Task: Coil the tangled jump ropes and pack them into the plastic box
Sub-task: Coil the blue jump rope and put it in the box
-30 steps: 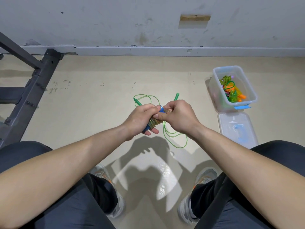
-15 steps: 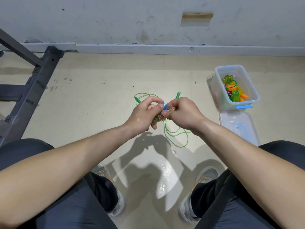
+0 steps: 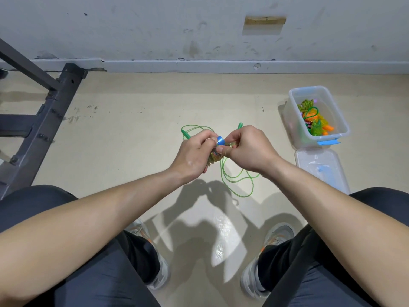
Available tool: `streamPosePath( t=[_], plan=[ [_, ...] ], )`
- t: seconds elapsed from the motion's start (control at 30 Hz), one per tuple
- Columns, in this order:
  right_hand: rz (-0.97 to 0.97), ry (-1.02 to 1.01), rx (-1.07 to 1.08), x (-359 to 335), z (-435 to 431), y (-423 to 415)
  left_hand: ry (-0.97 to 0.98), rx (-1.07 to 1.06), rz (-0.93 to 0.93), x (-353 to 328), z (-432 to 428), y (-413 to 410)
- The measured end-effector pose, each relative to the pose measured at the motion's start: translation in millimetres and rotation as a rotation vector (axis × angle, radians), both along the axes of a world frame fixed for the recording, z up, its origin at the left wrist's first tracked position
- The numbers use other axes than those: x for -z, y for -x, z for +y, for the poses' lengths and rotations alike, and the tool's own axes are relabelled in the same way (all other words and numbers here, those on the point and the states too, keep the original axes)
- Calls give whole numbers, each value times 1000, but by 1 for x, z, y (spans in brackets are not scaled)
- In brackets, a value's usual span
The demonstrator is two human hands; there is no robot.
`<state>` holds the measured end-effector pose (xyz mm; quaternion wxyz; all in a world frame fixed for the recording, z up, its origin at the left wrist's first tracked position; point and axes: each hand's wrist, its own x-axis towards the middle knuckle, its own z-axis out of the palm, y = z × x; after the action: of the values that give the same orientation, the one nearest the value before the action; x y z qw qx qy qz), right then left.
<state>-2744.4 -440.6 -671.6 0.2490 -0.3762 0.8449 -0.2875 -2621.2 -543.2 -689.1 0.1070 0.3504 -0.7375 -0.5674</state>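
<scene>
The person sits above a pale floor (image 3: 132, 151) and works with both hands close together in front of the knees. The left hand (image 3: 194, 156) has its fingers curled round a yellowish rope (image 3: 213, 158), which is already wound into a tight bundle. The right hand (image 3: 247, 151) pinches the same rope between thumb and fingers, just beside the blue handle (image 3: 220, 140) that sticks up between the two hands. The step in hand looks like finishing this coil, either tucking in or cinching the last turn so the bundle holds its shape. How the loose end runs is hidden by the fingers. A green rope (image 3: 240, 185) lies in loose loops on the floor under and beyond the hands, with a green handle showing on each side of them. Whether it touches the hands cannot be told. To the right, well apart from the hands, the plastic box (image 3: 293, 129) stands open, with packed ropes (image 3: 314, 120) in green and orange inside and room left over. Its lid (image 3: 318, 165) lies flat on the floor just on the near side of it. A dark metal frame (image 3: 55, 107) stands off to the left. The next move probably calls for securing the end firmly enough that the coil will not spring open, then carrying it right to the box with one hand. The green rope then remains to be gathered and coiled.
</scene>
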Motion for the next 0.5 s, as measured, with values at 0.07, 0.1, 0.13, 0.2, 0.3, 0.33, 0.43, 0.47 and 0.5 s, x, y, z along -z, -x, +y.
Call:
streamPosePath(
  t=[0.07,0.1,0.13,0.2,0.3,0.33,0.43,0.47,0.5],
  plan=[
    [-98,8,14,4,3,5,-16,54,14,-4,1,0],
    [-187,42,44,8,4,5,-36,63,23,-6,1,1],
    [-295,80,85,11,4,5,-64,61,27,-8,0,1],
    [-469,138,128,12,5,3,-133,48,15,-11,-3,2],
    [-508,168,82,13,5,6,-258,60,-16,-13,-6,4],
    [-494,167,77,12,4,6,-292,79,-28,-13,-7,4],
    [-477,143,103,13,4,9,-326,144,-35,-13,-9,3],
    [-472,129,102,14,4,10,-323,148,-29,-12,-9,3],
    [-463,110,95,14,4,10,-317,141,-23,-10,-8,3]
  ],
)
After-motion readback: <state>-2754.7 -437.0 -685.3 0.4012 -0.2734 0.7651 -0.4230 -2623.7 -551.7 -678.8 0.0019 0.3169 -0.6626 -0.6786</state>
